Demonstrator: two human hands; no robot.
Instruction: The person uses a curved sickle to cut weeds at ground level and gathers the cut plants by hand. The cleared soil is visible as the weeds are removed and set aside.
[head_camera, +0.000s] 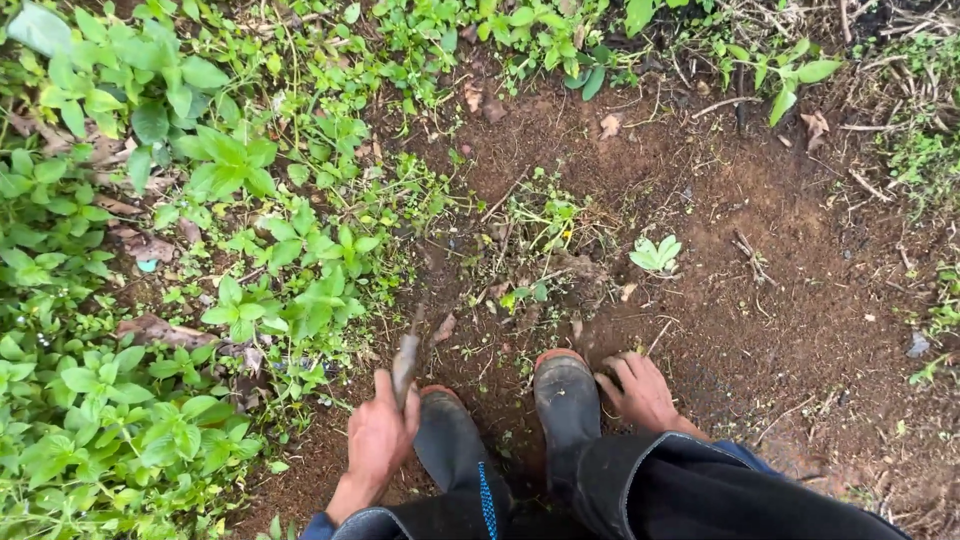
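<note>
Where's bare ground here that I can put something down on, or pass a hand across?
Bare soil lies beyond the right hand, bordered by one small seedling and scattered twigs. The weeds by the left hand, which grips a tool, are dense. A weed clump crowds the ground ahead of the boots.

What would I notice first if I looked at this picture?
First, the two dark rubber boots at the bottom, standing on bare brown dirt. The left hand grips a muddy tool beside them, and the right hand presses on the soil. Green weeds fill the whole left side.
</note>
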